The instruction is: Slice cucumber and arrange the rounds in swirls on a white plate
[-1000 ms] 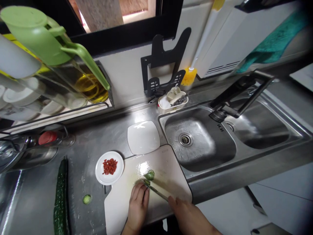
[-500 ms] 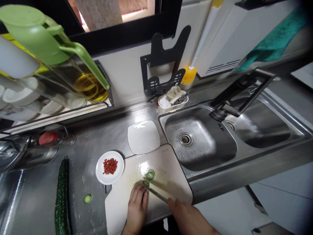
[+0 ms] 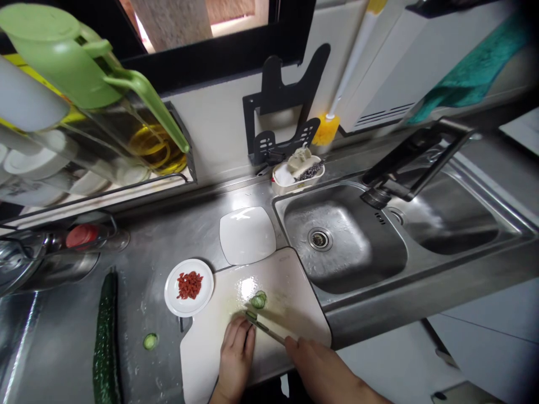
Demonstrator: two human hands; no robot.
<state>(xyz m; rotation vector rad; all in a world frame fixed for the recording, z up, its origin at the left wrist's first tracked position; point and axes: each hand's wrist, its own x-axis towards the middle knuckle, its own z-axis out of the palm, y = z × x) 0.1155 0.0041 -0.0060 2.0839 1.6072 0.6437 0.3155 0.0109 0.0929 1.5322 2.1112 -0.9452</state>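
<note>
Compared with a second ago, the right hand has shifted slightly left, its fingers now a little closer to the left hand. The knife has moved slightly nearer at its tip end, away from the small pile of cucumber slices. A narrow gap now shows between the pile and the green piece at the blade.
</note>
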